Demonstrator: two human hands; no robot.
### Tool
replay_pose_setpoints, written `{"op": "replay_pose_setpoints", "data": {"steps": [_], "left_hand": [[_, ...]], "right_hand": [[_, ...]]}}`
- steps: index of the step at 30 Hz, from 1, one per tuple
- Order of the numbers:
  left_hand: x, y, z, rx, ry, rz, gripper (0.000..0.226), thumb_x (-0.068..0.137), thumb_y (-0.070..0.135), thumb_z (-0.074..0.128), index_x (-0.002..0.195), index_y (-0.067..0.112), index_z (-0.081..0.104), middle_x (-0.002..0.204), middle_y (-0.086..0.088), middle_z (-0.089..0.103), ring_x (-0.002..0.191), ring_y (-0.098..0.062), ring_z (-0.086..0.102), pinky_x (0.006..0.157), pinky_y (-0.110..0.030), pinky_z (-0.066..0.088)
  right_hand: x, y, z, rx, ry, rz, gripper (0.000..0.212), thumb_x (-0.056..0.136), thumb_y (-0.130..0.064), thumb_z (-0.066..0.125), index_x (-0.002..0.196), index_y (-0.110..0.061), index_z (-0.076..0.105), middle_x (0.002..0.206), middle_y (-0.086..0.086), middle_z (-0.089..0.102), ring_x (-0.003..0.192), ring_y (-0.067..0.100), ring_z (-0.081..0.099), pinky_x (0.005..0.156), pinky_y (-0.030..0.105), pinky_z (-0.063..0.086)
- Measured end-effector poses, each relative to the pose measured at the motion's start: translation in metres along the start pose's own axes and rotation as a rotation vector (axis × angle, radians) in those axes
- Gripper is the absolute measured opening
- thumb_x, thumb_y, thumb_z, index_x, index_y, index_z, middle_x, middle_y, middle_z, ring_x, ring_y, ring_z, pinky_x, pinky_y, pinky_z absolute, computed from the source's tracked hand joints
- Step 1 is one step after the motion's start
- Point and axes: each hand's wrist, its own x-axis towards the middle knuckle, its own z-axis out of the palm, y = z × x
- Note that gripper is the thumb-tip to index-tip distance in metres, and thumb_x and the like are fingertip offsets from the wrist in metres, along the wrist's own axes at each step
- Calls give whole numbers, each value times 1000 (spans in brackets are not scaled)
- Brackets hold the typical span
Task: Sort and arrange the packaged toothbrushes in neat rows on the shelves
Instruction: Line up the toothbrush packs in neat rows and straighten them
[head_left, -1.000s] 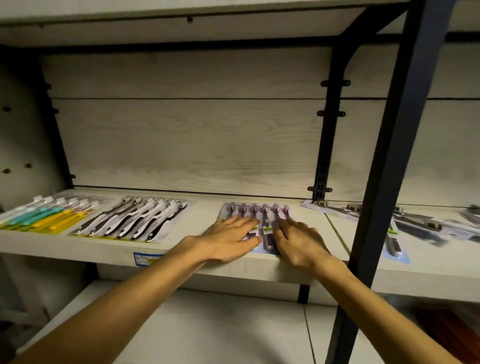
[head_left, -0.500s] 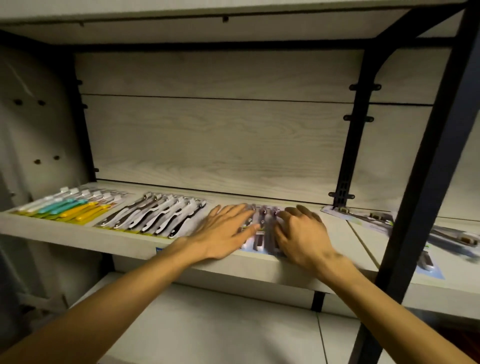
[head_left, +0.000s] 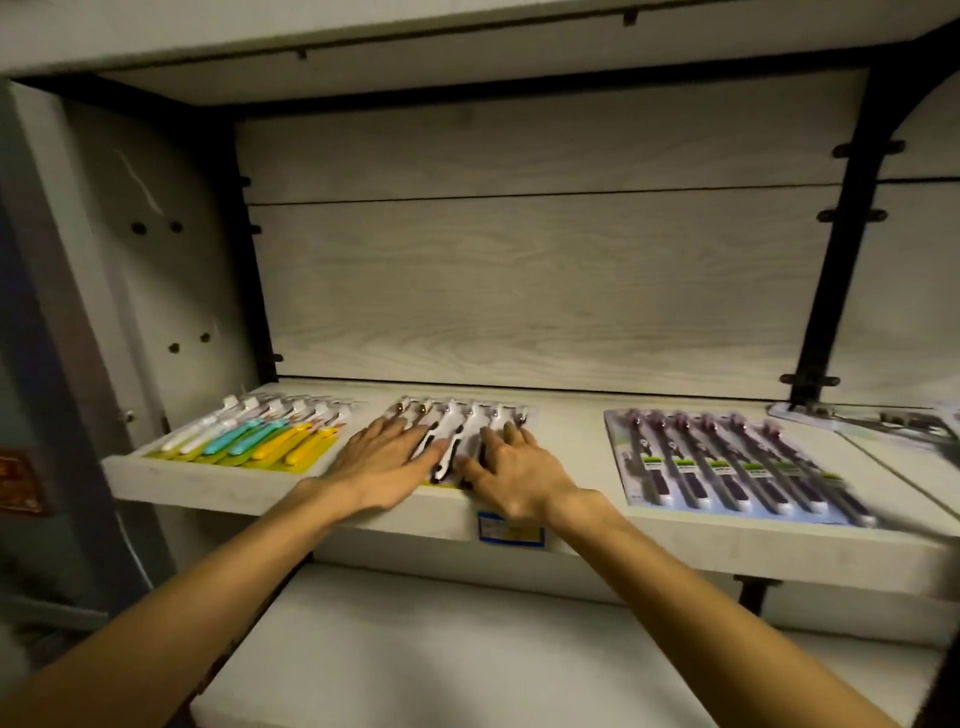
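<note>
Both hands flat on black-&-white toothbrush pack (head_left: 460, 436), mid shelf (head_left: 587, 540). Left hand (head_left: 387, 462) fingers straight, pressing; right hand (head_left: 511, 470) fingers spread w/ slight bend, gripping nothing. Coloured toothbrush pack (head_left: 254, 439) to the left, purple toothbrush pack (head_left: 727, 462) to the right.

Dim light — pale wood-grain back panel (head_left: 519, 291) between black uprights (head_left: 841, 234), another board (head_left: 415, 31) overhead.

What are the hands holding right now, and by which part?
Nothing is gripped. The left hand and right hand rest flat on the black-and-white packaged toothbrushes, over the handle ends.
</note>
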Motion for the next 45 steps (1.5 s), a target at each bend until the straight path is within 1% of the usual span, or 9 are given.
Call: {"op": "replay_pose_setpoints", "data": {"steps": [4, 9, 17, 20, 24, 32, 37, 41, 45], "left_hand": [[6, 12, 4, 1, -36, 13, 79, 91, 76, 6, 159, 37, -1, 169, 4, -4, 155, -20, -6, 126, -44, 8], [0, 44, 4, -34, -15, 44, 90, 88, 81, 5, 160, 29, 11, 169, -4, 2, 155, -26, -2, 125, -46, 7], [-7, 36, -3, -112, -45, 208, 88, 89, 82, 11, 160, 31, 12, 169, -4, 0, 155, -26, -9, 125, -48, 4], [-9, 16, -9, -173, 18, 270, 67, 98, 70, 22, 158, 40, 17, 169, 3, 2, 155, -25, -4, 125, -48, 4], [-14, -33, -24, -150, 132, 204, 64, 98, 68, 23, 153, 37, 34, 167, 2, 16, 154, -22, 11, 123, -46, 9], [-21, -154, -37, 79, 281, -34, 53, 100, 61, 32, 141, 34, 53, 160, 0, 35, 146, -25, 30, 119, -50, 20], [-23, -208, -34, 74, 175, -168, 65, 97, 69, 26, 152, 35, 37, 164, 1, 27, 147, -28, 29, 118, -51, 25], [-22, -221, -29, -8, -27, -256, 85, 84, 85, 14, 158, 43, 9, 168, 6, 10, 153, -30, 14, 122, -53, 17], [-20, -218, -29, -25, -76, -234, 96, 74, 93, 12, 157, 47, 1, 168, 10, 1, 155, -26, 4, 122, -52, 12]], "right_hand": [[-11, 3, -6, 48, 44, 105, 62, 102, -53, 32, 151, -14, 33, 156, 15, 30, 143, 38, 27, 114, 53, 30], [-25, 19, -17, -25, -47, 141, 61, 103, -54, 22, 150, -18, 35, 163, 11, 21, 151, 33, 15, 119, 51, 25], [-30, 24, -25, -78, -11, 160, 48, 104, -47, 23, 132, -19, 50, 147, 12, 44, 140, 30, 36, 112, 51, 35], [-23, 11, -20, -106, 195, 162, 52, 103, -43, 27, 141, -12, 46, 155, 12, 39, 147, 29, 26, 119, 46, 25], [-1, -31, -7, -45, 371, 21, 51, 101, -39, 39, 147, -16, 43, 157, 7, 36, 151, 28, 18, 121, 43, 20], [63, -129, 15, 15, 240, -176, 53, 102, -40, 42, 149, -15, 39, 149, 12, 44, 139, 30, 36, 111, 40, 33], [94, -168, 33, 62, 104, -138, 62, 101, -44, 41, 151, -9, 30, 147, 22, 41, 135, 39, 40, 109, 42, 36], [110, -187, 42, 77, 29, -129, 72, 100, -55, 33, 157, -13, 18, 160, 23, 21, 147, 39, 24, 118, 46, 27], [120, -182, 47, -116, -102, -209, 62, 102, -53, 23, 153, -18, 29, 160, 16, 24, 146, 36, 23, 118, 51, 27]]}}
